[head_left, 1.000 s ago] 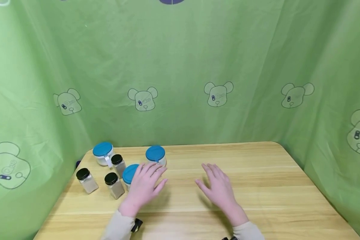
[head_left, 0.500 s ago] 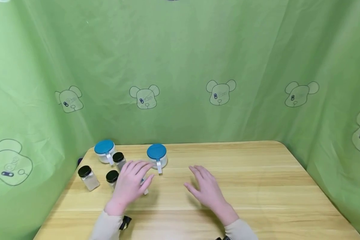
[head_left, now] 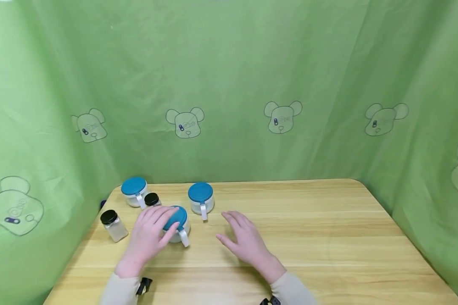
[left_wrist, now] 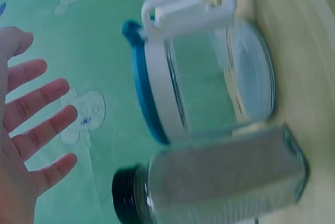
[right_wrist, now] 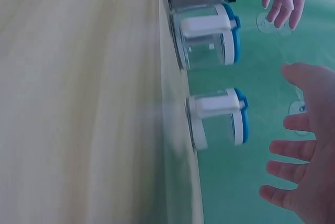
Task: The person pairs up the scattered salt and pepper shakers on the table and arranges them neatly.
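In the head view my left hand hovers with spread fingers above the jars, overlapping the nearest glass jar with a blue lid and white handle. The left wrist view shows this hand apart from that blue-lidded jar and from a square black-capped spice jar beside it, which the hand hides in the head view. My right hand hangs over the table, right of the jars, fingers apart. In the right wrist view it faces another blue-lidded jar. Neither hand holds anything.
Two more blue-lidded jars stand farther back, one at the corner and one nearer the middle. A spice jar stands at the left, another behind my left hand. Green curtains surround the wooden table.
Both hands have moved left. My left hand has uncovered the front blue-lidded jar's handle and now covers a black-capped jar. The jars have stayed in place; the view has shifted slightly.
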Tool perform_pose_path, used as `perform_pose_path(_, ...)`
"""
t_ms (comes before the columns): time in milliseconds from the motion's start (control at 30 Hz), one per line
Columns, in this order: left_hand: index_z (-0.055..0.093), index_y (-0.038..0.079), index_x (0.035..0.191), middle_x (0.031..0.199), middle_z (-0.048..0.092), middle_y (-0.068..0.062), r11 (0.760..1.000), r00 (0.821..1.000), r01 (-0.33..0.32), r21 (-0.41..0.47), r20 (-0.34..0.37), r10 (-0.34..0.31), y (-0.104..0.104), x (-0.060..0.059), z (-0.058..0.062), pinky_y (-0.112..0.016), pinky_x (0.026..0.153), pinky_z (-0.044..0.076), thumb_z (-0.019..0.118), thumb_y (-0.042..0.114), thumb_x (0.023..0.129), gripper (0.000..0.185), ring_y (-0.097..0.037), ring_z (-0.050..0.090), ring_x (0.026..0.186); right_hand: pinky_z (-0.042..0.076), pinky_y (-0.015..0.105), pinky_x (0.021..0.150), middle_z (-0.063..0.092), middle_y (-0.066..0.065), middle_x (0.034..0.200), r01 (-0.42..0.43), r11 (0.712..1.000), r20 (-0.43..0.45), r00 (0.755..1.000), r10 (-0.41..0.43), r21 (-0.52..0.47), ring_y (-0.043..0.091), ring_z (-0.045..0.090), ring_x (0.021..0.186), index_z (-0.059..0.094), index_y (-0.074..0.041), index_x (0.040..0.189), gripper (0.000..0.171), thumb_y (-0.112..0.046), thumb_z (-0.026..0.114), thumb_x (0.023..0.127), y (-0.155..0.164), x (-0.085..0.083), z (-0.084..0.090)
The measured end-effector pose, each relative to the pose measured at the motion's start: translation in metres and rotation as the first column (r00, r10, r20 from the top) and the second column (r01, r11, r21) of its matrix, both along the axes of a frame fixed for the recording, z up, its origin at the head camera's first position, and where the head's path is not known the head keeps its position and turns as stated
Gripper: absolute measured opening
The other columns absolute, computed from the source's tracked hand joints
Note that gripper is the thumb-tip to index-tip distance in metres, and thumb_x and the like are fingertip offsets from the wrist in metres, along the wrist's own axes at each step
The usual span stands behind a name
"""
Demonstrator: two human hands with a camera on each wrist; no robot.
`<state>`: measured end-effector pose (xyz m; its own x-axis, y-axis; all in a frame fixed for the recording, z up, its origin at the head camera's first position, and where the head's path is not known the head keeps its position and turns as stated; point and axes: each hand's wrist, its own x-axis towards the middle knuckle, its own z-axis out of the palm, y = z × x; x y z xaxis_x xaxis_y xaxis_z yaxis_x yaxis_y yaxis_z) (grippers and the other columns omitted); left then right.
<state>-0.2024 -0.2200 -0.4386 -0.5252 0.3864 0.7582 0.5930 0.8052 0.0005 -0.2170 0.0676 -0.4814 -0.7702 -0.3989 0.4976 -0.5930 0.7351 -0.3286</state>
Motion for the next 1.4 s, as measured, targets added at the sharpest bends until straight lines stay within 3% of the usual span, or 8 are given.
perform_pose_path(233,0.068,0.006,0.116,0.111,0.071,-0.011,0.998,0.999,-0.032,0.054,0.019,0.031,-0.025,-0.002,0.000,-0.049,0.091,0.050,0.054,0.043,0.095,0.044,-0.030,0.065,0.103,0.042,0.051,0.108,0.054,0.012,0.140,-0.022,1.000,0.042,0.999,0.021,0.011,0.031,0.051,0.130,0.048,-0.009,0.142,0.065,-0.048,0.061,0.091,-0.020,-0.005,0.004)
perform_pose_path(467,0.066,0.008,0.122,0.114,0.071,-0.013,0.990,0.994,-0.097,0.106,0.055,0.092,-0.047,-0.003,-0.001,-0.051,0.090,0.050,0.067,0.033,0.084,0.045,-0.032,0.065,0.104,0.042,0.050,0.109,0.050,0.012,0.145,-0.043,0.999,0.089,0.995,0.043,-0.005,0.030,0.049,0.133,0.043,-0.010,0.145,0.069,-0.050,0.060,0.092,-0.040,-0.010,0.004)
perform_pose_path(633,0.066,0.009,0.122,0.115,0.070,-0.013,0.984,0.990,-0.134,0.117,0.066,0.127,-0.059,-0.004,-0.007,-0.052,0.090,0.047,0.072,0.031,0.080,0.048,-0.033,0.064,0.104,0.039,0.052,0.111,0.046,0.015,0.148,-0.063,0.996,0.141,0.987,0.072,-0.068,0.033,0.046,0.136,0.040,-0.008,0.147,0.073,-0.047,0.064,0.090,-0.055,-0.011,-0.001)
perform_pose_path(867,0.064,0.008,0.124,0.116,0.069,-0.016,0.979,0.979,-0.182,0.090,0.107,0.172,-0.074,-0.002,-0.017,-0.056,0.094,0.043,0.077,0.038,0.076,0.058,-0.037,0.062,0.107,0.039,0.050,0.112,0.040,0.016,0.153,-0.073,0.996,0.216,0.973,0.084,-0.060,0.033,0.041,0.140,0.034,-0.008,0.150,0.080,-0.054,0.060,0.090,-0.079,-0.009,-0.007)
perform_pose_path(1033,0.061,0.011,0.128,0.118,0.068,-0.015,0.970,0.955,-0.238,0.045,0.194,0.225,-0.078,-0.002,-0.021,-0.057,0.098,0.040,0.080,0.040,0.073,0.065,-0.036,0.058,0.112,0.038,0.049,0.113,0.039,0.014,0.153,-0.076,0.993,0.260,0.961,0.098,-0.095,0.032,0.039,0.141,0.032,-0.008,0.151,0.083,-0.056,0.061,0.089,-0.093,-0.011,-0.008)
perform_pose_path(1200,0.059,0.015,0.130,0.121,0.066,-0.016,0.952,0.910,-0.305,-0.010,0.293,0.295,-0.078,-0.002,-0.025,-0.058,0.099,0.036,0.078,0.048,0.076,0.067,-0.036,0.053,0.117,0.040,0.048,0.111,0.040,0.012,0.151,-0.074,0.986,0.288,0.951,0.116,-0.153,0.030,0.040,0.140,0.032,-0.010,0.151,0.085,-0.056,0.064,0.087,-0.106,-0.015,-0.010)
perform_pose_path(1400,0.060,0.015,0.131,0.118,0.067,-0.018,0.937,0.876,-0.346,-0.042,0.343,0.339,-0.077,-0.002,-0.029,-0.057,0.097,0.036,0.076,0.053,0.076,0.069,-0.037,0.052,0.117,0.043,0.050,0.108,0.041,0.014,0.149,-0.053,0.982,0.300,0.948,0.106,-0.179,0.031,0.044,0.136,0.031,-0.008,0.150,0.089,-0.053,0.070,0.084,-0.119,-0.018,-0.016)
